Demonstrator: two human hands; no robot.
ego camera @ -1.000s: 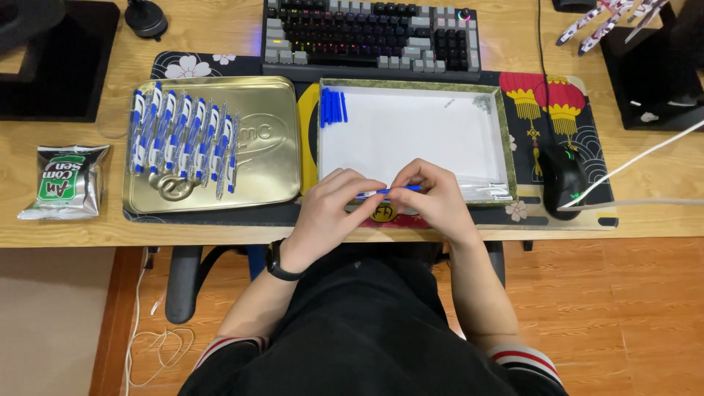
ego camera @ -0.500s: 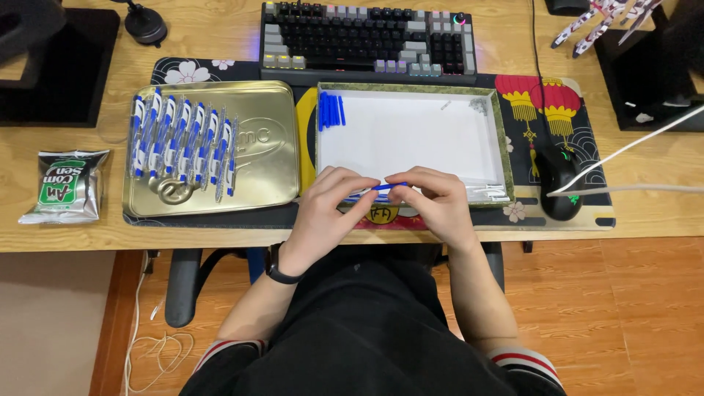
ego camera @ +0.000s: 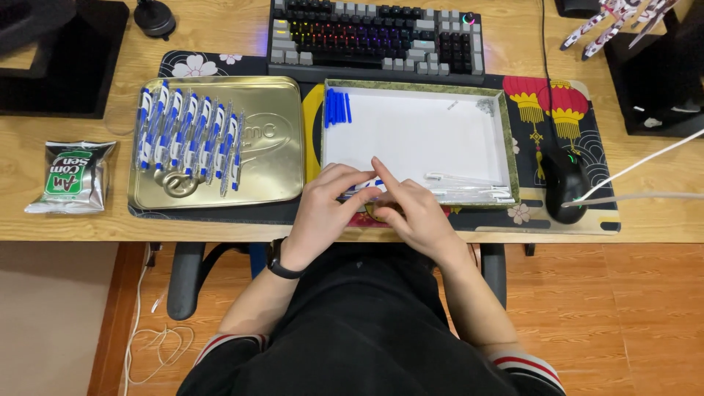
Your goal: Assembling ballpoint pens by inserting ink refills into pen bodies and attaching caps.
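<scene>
a wooden desk (ego camera: 220,29) carries a dark patterned desk mat (ego camera: 587,110), a keyboard (ego camera: 374,37) with glowing keys at the far edge, and a gold tin lid (ego camera: 271,147) on the left holding a row of blue-and-white pens (ego camera: 189,136). right of it sits a white tray (ego camera: 425,132) with blue pen caps (ego camera: 336,107) in its far left corner and clear pen tubes (ego camera: 469,187) along its near edge. the left hand (ego camera: 326,213) and right hand (ego camera: 411,209) meet at the tray's near rim, fingers pinched together on a small blue-and-white pen (ego camera: 370,187), mostly hidden between them. a black mouse (ego camera: 563,183) lies right, a green snack packet (ego camera: 73,176) far left.
</scene>
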